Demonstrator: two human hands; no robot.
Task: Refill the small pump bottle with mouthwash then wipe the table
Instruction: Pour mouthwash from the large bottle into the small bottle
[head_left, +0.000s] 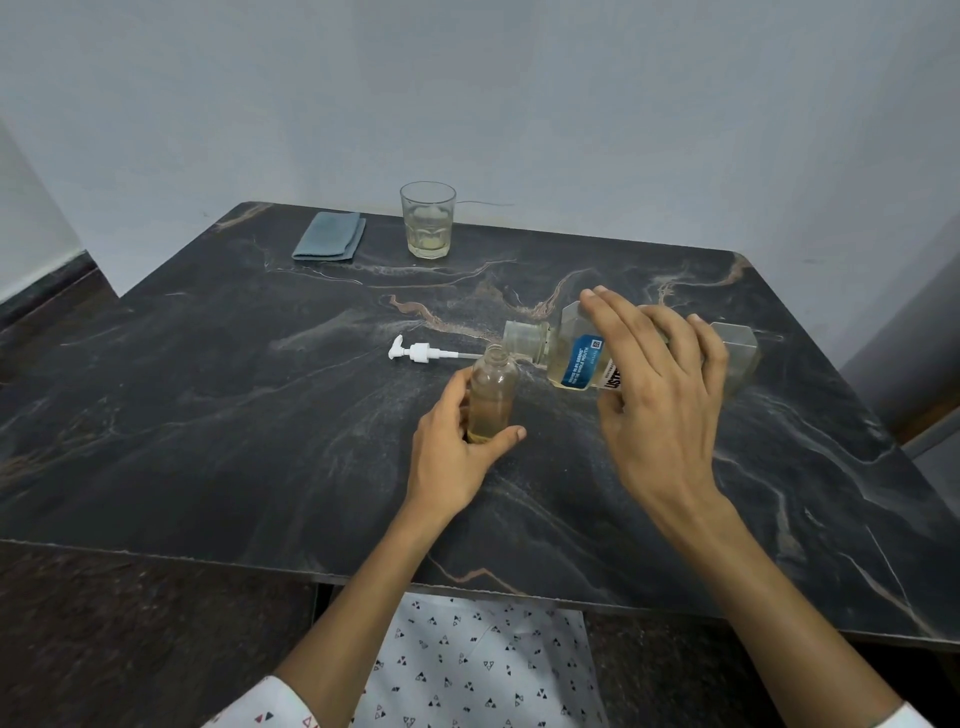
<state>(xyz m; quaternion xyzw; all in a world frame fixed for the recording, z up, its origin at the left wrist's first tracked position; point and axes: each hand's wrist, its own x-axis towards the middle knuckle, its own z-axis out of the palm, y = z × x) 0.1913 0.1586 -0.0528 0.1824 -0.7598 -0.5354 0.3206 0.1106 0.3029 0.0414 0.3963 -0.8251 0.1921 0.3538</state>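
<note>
The small clear bottle (492, 395) stands upright on the dark marble table (208, 395), its neck uncapped, a little yellowish liquid at its bottom. My left hand (457, 447) grips its lower body. My right hand (660, 384) holds the large mouthwash bottle (571, 353) tipped on its side, its open mouth just above and behind the small bottle's neck. Yellowish mouthwash lies in the big bottle's lower side. The white pump head (415, 352) lies on the table left of the small bottle.
A folded grey-blue cloth (330, 236) lies at the table's far edge. To its right stands a glass (427, 219) holding some yellowish liquid. A wall runs behind the table. The table's near edge is above my lap.
</note>
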